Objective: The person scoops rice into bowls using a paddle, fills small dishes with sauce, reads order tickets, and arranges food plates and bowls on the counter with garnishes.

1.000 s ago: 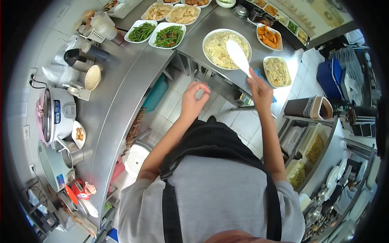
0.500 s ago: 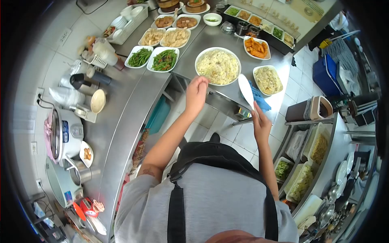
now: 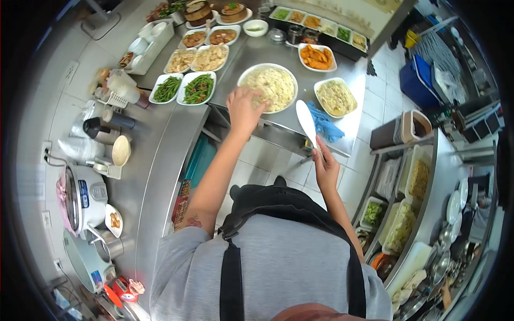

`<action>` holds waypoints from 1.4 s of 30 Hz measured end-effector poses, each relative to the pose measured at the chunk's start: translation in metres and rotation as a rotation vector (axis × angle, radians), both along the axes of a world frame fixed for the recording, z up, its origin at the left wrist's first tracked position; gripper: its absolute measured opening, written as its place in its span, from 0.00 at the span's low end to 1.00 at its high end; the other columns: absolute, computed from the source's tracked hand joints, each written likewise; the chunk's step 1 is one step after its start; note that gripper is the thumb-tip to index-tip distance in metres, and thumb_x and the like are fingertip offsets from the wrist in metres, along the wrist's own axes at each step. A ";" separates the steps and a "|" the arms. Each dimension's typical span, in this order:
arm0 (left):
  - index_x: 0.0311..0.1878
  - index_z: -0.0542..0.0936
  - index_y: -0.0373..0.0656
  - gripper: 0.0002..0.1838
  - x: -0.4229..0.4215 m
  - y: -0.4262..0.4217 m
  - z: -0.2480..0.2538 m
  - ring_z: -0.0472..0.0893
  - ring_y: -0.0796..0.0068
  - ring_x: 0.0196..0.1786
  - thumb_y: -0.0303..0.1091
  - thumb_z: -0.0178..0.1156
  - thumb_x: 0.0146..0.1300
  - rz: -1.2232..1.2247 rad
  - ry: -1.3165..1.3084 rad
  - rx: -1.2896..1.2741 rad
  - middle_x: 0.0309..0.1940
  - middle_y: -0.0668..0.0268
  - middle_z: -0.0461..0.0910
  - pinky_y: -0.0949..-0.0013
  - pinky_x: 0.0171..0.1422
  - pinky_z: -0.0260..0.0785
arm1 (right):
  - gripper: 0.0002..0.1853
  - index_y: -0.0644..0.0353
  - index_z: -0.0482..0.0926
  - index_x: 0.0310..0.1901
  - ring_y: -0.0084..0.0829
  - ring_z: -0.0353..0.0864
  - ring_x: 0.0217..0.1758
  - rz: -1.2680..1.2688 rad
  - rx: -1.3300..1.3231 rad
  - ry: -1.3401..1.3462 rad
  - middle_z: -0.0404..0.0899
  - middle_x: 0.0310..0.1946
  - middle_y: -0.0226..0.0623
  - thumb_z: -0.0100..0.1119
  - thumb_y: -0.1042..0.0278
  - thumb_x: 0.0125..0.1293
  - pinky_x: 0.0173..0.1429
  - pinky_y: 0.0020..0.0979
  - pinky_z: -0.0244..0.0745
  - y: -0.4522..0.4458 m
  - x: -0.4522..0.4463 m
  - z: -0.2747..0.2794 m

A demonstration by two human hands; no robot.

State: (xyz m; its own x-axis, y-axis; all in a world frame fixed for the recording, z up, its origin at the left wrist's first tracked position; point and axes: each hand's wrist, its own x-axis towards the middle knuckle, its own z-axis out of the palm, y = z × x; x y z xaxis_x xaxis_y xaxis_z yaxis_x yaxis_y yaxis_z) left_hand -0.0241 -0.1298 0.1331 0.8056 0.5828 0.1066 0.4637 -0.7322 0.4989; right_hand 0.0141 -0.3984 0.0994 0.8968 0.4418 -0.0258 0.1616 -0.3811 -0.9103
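Note:
A round white bowl (image 3: 241,80) of fried rice (image 3: 272,85) stands near the front edge of the steel counter. My left hand (image 3: 244,111) is at the bowl's near-left rim, fingers apart, the tips over the rice at that side. Whether they touch the rice I cannot tell. In my right hand (image 3: 326,168) is the handle of a white rice paddle (image 3: 307,119), its blade pointing up and away. Behind the paddle a crumpled blue cloth (image 3: 327,125) lies on the counter. A smaller square bowl of fried rice (image 3: 335,98) stands right of the round one.
Dishes of green beans (image 3: 198,89), pale chicken-like pieces (image 3: 210,57) and orange fried pieces (image 3: 317,57) stand around the bowl. A topping rack (image 3: 321,35) lines the back. The rice cooker (image 3: 88,200) is on the left; shelves with food tubs (image 3: 400,227) are at right.
My left hand's fingers have spread from a closed pose and reach over the bowl's rim. The view has shifted, so the counter's things appear further left. The paddle stays in my right hand.

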 end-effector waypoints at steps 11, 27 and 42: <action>0.60 0.69 0.39 0.18 -0.116 -0.077 -0.056 0.76 0.71 0.50 0.38 0.44 0.73 0.098 -0.746 -1.117 0.46 0.62 0.79 0.69 0.58 0.66 | 0.28 0.60 0.64 0.65 0.49 0.67 0.63 0.832 0.007 -0.290 0.68 0.60 0.49 0.55 0.68 0.62 0.66 0.41 0.59 0.104 -0.050 0.011; 0.49 0.68 0.31 0.16 -0.697 0.068 -0.005 0.73 0.72 0.16 0.36 0.46 0.66 1.712 -0.739 -0.041 0.24 0.61 0.76 0.68 0.17 0.66 | 0.24 0.55 0.74 0.58 0.54 0.75 0.47 0.135 -0.755 -0.870 0.75 0.51 0.45 0.56 0.54 0.62 0.50 0.47 0.72 0.059 0.093 -0.089; 0.34 0.83 0.36 0.22 -0.659 0.222 0.083 0.82 0.72 0.31 0.49 0.57 0.64 1.277 -0.412 0.848 0.28 0.63 0.84 0.69 0.38 0.76 | 0.21 0.65 0.80 0.44 0.37 0.82 0.36 0.213 -0.675 0.085 0.83 0.34 0.47 0.61 0.58 0.51 0.42 0.36 0.75 -0.034 0.009 -0.047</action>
